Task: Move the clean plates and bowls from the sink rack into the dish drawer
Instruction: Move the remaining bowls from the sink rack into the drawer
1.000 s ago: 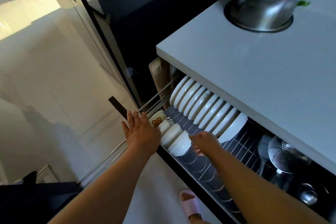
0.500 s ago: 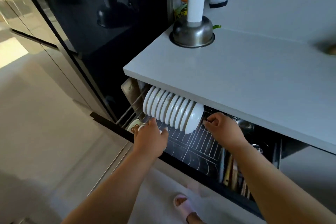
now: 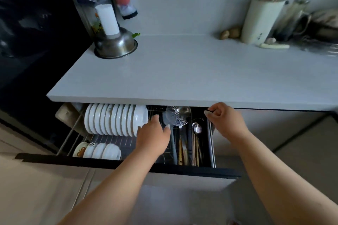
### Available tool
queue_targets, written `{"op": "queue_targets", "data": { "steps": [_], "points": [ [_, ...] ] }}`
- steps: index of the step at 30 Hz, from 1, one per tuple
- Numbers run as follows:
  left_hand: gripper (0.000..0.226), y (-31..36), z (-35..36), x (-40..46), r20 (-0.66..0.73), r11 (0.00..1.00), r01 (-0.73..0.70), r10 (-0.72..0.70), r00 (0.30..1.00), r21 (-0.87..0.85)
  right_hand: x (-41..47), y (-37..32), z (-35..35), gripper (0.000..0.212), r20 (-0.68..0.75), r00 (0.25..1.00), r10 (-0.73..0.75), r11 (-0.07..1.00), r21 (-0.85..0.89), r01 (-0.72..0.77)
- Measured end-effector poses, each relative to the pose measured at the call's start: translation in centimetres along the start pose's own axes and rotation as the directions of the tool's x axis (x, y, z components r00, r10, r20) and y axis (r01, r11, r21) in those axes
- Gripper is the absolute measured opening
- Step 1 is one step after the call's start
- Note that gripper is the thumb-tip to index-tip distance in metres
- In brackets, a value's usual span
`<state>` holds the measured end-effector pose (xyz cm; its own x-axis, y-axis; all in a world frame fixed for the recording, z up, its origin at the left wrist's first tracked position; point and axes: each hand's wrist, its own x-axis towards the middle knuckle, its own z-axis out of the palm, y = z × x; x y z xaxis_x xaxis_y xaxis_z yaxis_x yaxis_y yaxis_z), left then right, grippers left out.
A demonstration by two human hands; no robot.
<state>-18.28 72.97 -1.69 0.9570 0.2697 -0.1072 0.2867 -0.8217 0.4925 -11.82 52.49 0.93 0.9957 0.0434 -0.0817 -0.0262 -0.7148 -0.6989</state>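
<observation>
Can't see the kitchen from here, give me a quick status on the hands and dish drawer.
Left hand open, empty, beside the plate row. Right hand curled at the dish drawer right edge, holding nothing visible. Drawer open, bowls in front. Nothing blocking.

The dish drawer point(image 3: 128, 165) is pulled out only partly, and the worktop point(image 3: 182, 82) hangs over its back part, so access there is only from the front and low. The row of upright plates point(image 3: 115, 120) fills the back left up to the worktop edge. The bowls point(image 3: 102, 150) stand at the front left. Between plates and bowls a strip of bare wire rack point(image 3: 113, 139) is free. The left hand point(image 3: 152, 138) is over the middle of the rack. On the right, the strainer point(image 3: 176, 115) and the utensils point(image 3: 193, 144) crowd the narrow compartment. The right hand point(image 3: 225, 119) is at the right rail.
</observation>
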Motion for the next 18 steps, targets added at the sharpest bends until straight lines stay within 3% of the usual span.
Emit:
{"op": "queue_targets", "data": {
  "steps": [11, 18],
  "points": [
    [0.048, 16.6, 8.3, 0.8, 0.141, 0.972, -0.225, 0.214, 0.967, 0.069, -1.5, 13.1, -13.4, 0.027, -0.181, 0.962, 0.203, 0.979, 0.051, -0.197],
    [0.054, 30.9, 16.7, -0.6, 0.289, 0.916, -0.392, 0.353, 0.89, 0.087, -4.0, 24.6, -24.5, 0.025, -0.316, 0.885, 0.341, 0.94, 0.109, -0.323]
  ]
}}
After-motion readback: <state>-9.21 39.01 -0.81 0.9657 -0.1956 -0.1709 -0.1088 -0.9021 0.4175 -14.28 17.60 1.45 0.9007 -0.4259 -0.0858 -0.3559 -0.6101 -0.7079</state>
